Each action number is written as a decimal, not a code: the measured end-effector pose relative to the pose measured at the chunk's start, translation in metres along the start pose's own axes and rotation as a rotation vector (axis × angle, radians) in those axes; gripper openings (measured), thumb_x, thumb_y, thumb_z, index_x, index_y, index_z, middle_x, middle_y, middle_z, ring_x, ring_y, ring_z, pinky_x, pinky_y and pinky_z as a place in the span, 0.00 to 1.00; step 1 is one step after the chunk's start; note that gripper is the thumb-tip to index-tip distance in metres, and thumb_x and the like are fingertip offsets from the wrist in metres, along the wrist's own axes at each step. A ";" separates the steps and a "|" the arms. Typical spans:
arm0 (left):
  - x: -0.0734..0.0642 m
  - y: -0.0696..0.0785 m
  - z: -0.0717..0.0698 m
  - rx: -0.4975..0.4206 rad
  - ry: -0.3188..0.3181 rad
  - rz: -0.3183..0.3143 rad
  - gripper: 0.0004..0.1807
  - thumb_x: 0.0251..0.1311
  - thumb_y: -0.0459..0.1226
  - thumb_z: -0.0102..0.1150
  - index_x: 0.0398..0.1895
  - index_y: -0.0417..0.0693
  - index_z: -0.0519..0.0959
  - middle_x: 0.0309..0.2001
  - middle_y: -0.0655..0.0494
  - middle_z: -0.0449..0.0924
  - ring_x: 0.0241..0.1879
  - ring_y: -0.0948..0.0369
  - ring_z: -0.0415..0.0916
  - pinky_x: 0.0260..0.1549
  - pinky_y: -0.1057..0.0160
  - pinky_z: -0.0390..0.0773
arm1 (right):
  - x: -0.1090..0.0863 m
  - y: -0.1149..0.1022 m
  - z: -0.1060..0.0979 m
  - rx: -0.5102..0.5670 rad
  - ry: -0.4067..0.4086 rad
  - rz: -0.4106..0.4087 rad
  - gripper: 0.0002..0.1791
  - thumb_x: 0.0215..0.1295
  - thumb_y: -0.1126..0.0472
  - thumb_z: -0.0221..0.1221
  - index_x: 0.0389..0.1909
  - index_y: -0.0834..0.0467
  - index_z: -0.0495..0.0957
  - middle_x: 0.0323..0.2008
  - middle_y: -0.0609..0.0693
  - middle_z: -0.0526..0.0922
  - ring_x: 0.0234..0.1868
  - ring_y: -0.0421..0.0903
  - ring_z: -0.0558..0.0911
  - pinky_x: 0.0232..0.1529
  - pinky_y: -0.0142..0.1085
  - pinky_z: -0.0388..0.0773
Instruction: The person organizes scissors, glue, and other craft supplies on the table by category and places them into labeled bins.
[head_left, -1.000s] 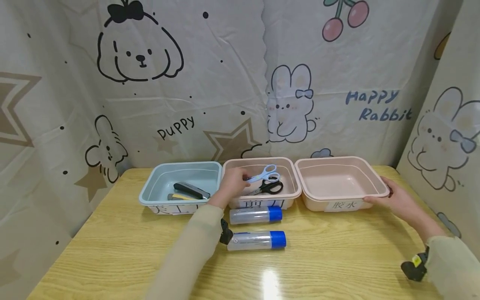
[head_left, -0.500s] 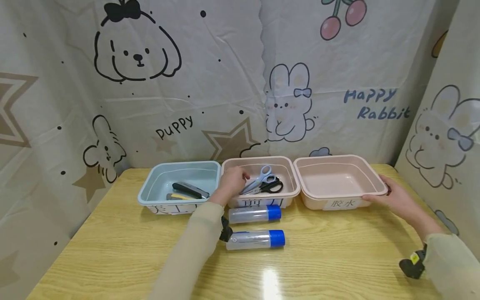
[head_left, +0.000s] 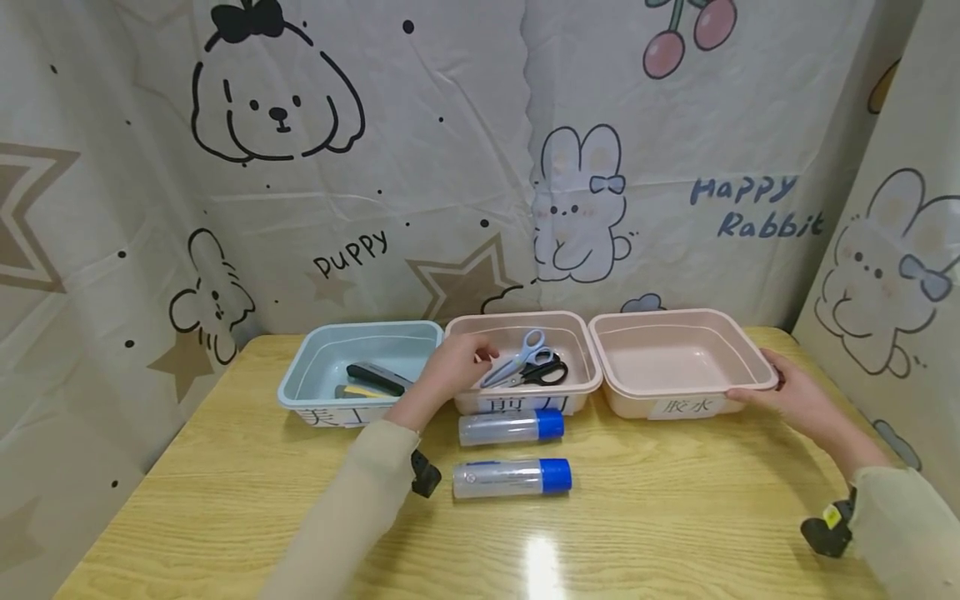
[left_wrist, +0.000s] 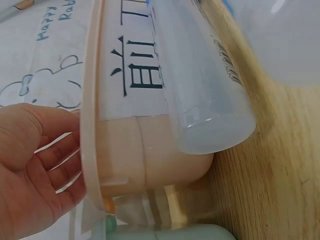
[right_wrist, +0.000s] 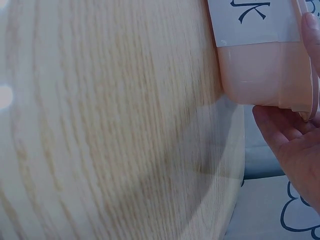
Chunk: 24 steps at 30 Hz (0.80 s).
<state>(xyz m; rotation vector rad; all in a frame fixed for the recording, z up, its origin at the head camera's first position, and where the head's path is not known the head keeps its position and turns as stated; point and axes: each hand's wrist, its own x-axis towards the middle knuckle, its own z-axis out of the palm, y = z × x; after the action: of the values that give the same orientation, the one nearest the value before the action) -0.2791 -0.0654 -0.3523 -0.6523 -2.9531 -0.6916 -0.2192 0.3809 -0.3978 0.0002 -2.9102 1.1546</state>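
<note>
My left hand (head_left: pixel 456 367) hovers at the left edge of the middle pink bin (head_left: pixel 555 392), its fingers loosely bent around nothing. Inside that bin, light blue scissors (head_left: pixel 512 367) lie across black-handled scissors (head_left: pixel 536 376). In the left wrist view the hand (left_wrist: pixel 30 165) is beside the bin's rim, and the fingertips are partly hidden behind it. My right hand (head_left: pixel 798 398) grips the front right corner of the right pink bin (head_left: pixel 660 358), thumb on the rim and fingers round the side. Nothing lies in that bin.
On the left stands a blue bin (head_left: pixel 296 367) with a black utility knife (head_left: pixel 373 378) and a yellow one (head_left: pixel 363 392). Two clear glue bottles with blue caps, a rear one (head_left: pixel 498 428) and a front one (head_left: pixel 498 479), lie before the middle bin. A printed curtain (head_left: pixel 450 183) hangs behind.
The left hand has let go of the light blue scissors, which dropped onto the black pair in the middle bin, and has drawn back left. The right hand keeps its grip.
</note>
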 end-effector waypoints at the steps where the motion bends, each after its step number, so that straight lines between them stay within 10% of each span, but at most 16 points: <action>1: -0.003 0.000 -0.001 -0.004 0.006 0.007 0.08 0.56 0.33 0.56 0.37 0.46 0.81 0.34 0.56 0.80 0.34 0.61 0.74 0.35 0.62 0.75 | 0.000 0.000 0.000 0.002 0.000 -0.003 0.56 0.55 0.47 0.62 0.67 0.71 0.35 0.61 0.78 0.51 0.59 0.74 0.56 0.53 0.66 0.56; 24: -0.053 0.004 -0.004 -0.112 0.020 0.037 0.05 0.57 0.36 0.57 0.36 0.50 0.80 0.33 0.62 0.79 0.31 0.66 0.72 0.30 0.67 0.73 | 0.000 0.001 0.000 0.012 -0.007 0.004 0.57 0.55 0.47 0.61 0.67 0.71 0.34 0.62 0.78 0.50 0.59 0.74 0.56 0.54 0.65 0.56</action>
<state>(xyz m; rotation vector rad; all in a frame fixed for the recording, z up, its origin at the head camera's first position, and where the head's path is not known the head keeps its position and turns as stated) -0.2299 -0.0850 -0.3538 -0.7015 -2.8933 -0.8598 -0.2188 0.3817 -0.3980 -0.0016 -2.9106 1.1743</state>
